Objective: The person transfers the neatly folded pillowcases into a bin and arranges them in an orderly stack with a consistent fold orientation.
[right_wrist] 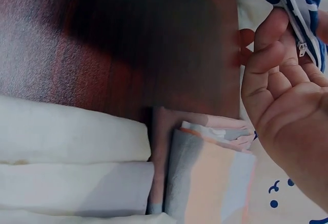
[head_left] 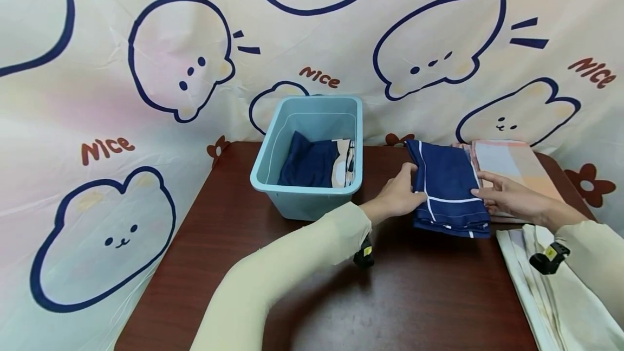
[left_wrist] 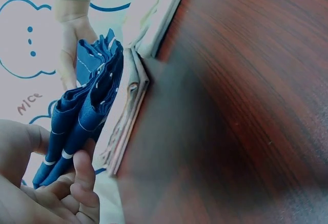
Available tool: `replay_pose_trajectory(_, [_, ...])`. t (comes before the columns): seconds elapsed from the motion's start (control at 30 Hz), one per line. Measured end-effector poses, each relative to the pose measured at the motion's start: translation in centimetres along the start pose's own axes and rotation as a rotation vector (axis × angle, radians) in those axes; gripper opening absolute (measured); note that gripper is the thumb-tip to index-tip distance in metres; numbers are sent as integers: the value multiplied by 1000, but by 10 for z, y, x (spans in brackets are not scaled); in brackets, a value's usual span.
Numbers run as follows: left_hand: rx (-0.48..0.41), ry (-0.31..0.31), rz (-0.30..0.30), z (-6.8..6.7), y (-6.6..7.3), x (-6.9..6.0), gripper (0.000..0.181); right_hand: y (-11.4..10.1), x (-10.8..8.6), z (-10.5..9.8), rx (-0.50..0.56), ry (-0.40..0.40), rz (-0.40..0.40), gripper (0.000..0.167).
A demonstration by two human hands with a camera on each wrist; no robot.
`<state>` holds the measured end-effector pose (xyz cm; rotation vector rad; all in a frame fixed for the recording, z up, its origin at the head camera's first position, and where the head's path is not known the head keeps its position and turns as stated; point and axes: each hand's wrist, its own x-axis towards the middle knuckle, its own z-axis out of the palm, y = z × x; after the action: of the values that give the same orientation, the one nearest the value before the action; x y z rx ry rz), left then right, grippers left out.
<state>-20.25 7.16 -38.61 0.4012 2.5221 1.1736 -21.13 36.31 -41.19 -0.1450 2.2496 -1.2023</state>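
Closest to me, lower right on the feed, there's a loose-looking cream cloth (head_left: 526, 286) along the side of the dark wood table (head_left: 429, 291), partly under the right sleeve. Past that is where the action is: the folded navy cloth (head_left: 448, 175) sits between both hands, right of centre, and from the shadow and the left wrist view I'd say it's lifted clear of the wood. The left hand (head_left: 398, 194) has thumb on one face and fingers on the other, clamped on the folded edge. The right hand (head_left: 512, 196) pinches the opposite side, with fingers curled by a zip (right_wrist: 301, 48). Just to the right lies a checked cloth (head_left: 512, 158), flat and folded. Further left stands the blue bin (head_left: 307, 205), upright, with navy fabric (head_left: 312, 164) and a beige patterned piece (head_left: 341, 164) inside. Behind it all hangs the cartoon backdrop (head_left: 170, 42).

My read: the step in hand is holding up the folded bundle two-handed. Next move calls for both pinches staying level and firm imo, because those stacked layers look floppy and could slide apart if one side lets go.
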Motion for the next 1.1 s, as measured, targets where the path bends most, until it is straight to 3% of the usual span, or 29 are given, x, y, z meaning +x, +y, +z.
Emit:
replay_pose_trajectory(0.17, [-17,-13,-20,-2,6,-3,61,-2,-4,-1,15,5,-5,85])
replay_pose_trajectory(0.47, [-82,-31,-21,-4,10,-9,63,-5,-12,-2,136,13,-33,79])
replay_pose_trajectory(0.8, [-156,-47,0,-17,11,-16,63,-18,-16,1,99,50,-28,80])
replay_pose_trajectory(1.1, [-145,-28,12,-29,14,-19,61,-31,-21,4,118,74,-83,76])
